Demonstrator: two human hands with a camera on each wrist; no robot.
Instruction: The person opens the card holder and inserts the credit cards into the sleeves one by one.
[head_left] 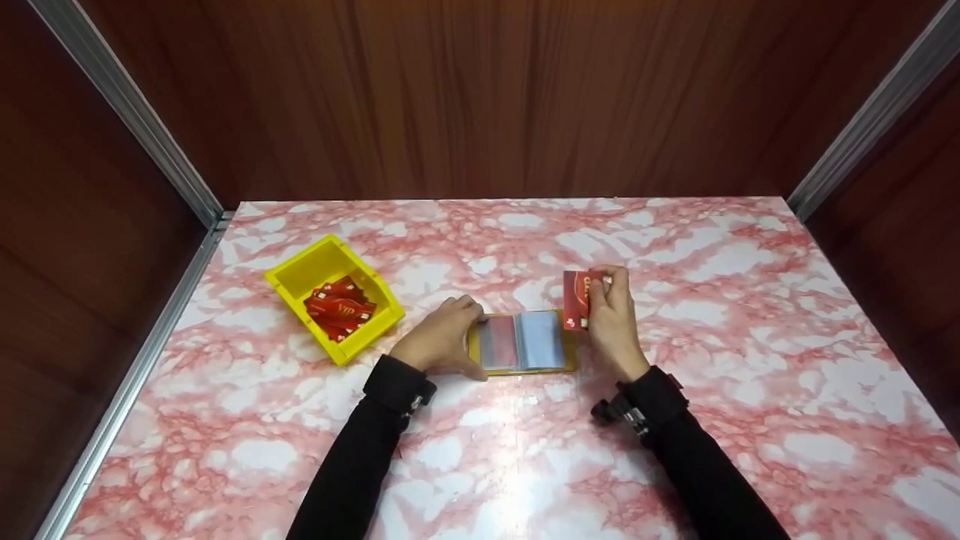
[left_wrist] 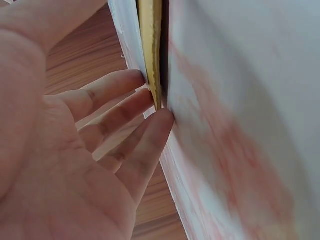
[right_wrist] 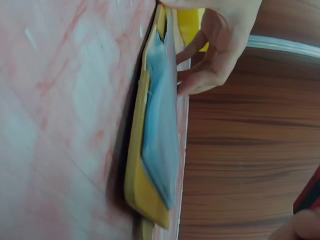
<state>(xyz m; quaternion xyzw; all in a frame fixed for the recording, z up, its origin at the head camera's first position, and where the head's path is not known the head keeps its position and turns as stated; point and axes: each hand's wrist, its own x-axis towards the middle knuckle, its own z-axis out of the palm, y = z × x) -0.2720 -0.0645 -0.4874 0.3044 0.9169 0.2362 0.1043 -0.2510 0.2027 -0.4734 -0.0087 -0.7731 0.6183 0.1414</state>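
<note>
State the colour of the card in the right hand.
Mainly red: the card in the right hand shows best in the head view.

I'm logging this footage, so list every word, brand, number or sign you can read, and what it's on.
"VIP": on a red card in the yellow bin.
Too small to read: marks on the other red cards there.
Partly covered, unreadable: lettering on the card in the right hand.
None legible: the open card holder.
</note>
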